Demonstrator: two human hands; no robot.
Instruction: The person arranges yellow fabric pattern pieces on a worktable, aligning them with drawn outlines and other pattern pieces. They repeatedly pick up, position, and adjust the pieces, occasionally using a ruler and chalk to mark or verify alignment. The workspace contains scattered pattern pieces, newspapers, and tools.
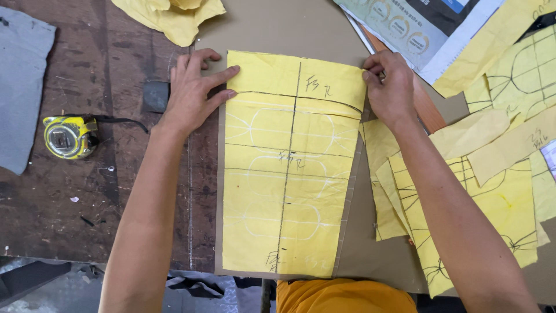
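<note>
A long yellow paper pattern (289, 174), marked with dark straight lines and white rounded outlines, lies flat on a brown cardboard sheet (278, 29) in the middle of the view. My left hand (194, 93) rests spread on the pattern's upper left corner, fingers flat and pressing it down. My right hand (391, 87) pinches the upper right corner of the same pattern, fingers curled over its edge. Both forearms reach in from the bottom of the view.
A yellow tape measure (69, 136) lies on the dark worn table (75, 197) at left, by a grey cloth (20, 87). Crumpled yellow paper (174, 17) sits at the top. More yellow pattern pieces (498, 145) overlap at right, under a printed sheet (417, 29).
</note>
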